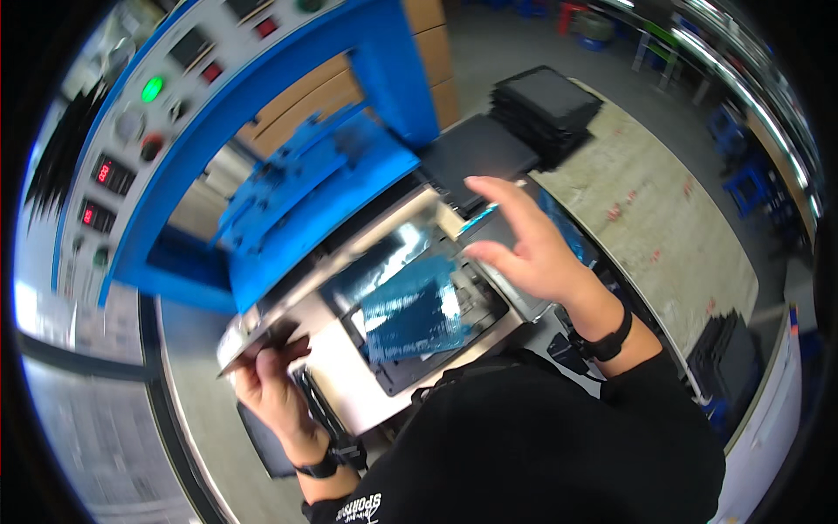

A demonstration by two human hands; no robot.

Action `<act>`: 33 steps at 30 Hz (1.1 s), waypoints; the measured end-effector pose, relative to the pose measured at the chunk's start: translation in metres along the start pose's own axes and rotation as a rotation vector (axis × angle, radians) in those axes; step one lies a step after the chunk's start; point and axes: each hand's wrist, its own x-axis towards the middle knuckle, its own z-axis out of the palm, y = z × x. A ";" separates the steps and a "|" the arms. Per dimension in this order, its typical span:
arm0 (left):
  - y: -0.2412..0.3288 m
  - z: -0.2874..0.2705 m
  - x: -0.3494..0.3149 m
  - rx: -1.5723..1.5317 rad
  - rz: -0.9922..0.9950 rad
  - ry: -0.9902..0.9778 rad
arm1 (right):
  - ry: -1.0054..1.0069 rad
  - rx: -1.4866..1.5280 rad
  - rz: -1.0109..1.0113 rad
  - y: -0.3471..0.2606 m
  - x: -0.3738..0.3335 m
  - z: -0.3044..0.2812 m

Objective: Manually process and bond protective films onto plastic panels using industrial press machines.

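Observation:
At the left of the press bed, my left hand (272, 393) is closed on a thin dark flat piece (262, 341), blurred, with its edge toward me. My right hand (537, 253) is raised to the right of the bed, thumb and fingers apart, and nothing shows between them. Between the hands, a shiny blue film sheet (410, 314) lies askew over a black tray (397, 377) on the pale metal bed (336, 371). Close beyond my right fingertips is a flat grey piece with a bright blue edge (478, 220); I cannot tell whether they touch.
A blue press machine (393, 79) with a lit control panel (144, 122) rises behind the bed, its blue platen (323, 188) above. Black flat trays (546, 100) are stacked at the far right beside a worn pale tabletop (646, 201). More black pieces (724, 367) stand at the right.

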 end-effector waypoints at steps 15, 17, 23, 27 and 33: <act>-0.064 0.058 0.004 -0.668 -0.750 -0.211 | -0.099 0.964 0.581 0.052 -0.083 -0.008; -0.061 0.069 0.002 -0.662 -0.769 -0.214 | -0.061 1.043 0.601 0.045 -0.082 -0.013; -0.046 0.087 -0.012 -0.191 -0.564 -0.460 | 0.164 0.904 0.584 0.058 -0.077 -0.046; -0.040 0.073 -0.017 -0.154 -0.577 -0.547 | 0.391 0.941 0.567 0.096 -0.077 -0.087; -0.040 0.065 -0.024 -0.058 -0.611 -0.399 | 0.590 0.961 0.496 0.121 -0.069 -0.120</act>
